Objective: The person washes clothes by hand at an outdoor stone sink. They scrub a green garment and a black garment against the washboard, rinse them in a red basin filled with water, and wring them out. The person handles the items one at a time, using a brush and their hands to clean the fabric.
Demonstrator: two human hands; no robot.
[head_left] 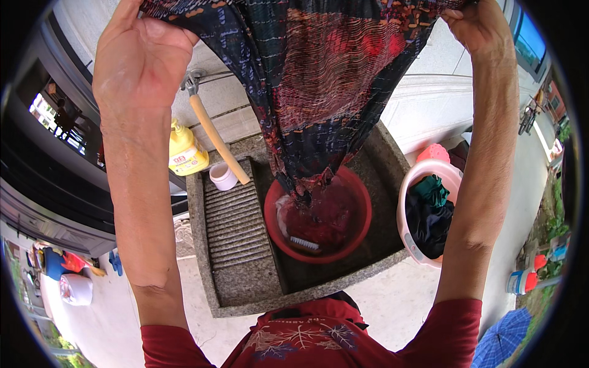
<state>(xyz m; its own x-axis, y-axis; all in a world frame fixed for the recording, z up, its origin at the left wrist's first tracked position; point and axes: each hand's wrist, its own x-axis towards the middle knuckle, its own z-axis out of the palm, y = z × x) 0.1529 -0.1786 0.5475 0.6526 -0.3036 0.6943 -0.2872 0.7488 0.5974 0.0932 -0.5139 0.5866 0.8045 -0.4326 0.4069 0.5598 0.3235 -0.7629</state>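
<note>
A wet, dark garment (343, 80) with a red and orange woven pattern hangs stretched between my raised hands; its exact kind cannot be made out. My left hand (144, 61) grips its upper left edge, fingertips partly cut off by the frame's top. At the upper right edge, my right hand (481, 30) is closed on the cloth. The garment's bunched lower end hangs down over a red basin (367, 214) of reddish water, and whether it touches the water is hard to tell. A scrub brush (305, 243) with pale bristles lies in the basin.
The basin sits in a stone sink (392, 153) with a ribbed washboard (238, 224) on its left. A yellow bottle (189, 153), a pale cup (223, 176) and a tap with a tan hose (213, 132) are behind. On the right stands a pink basket (405, 211) of dark clothes (429, 214).
</note>
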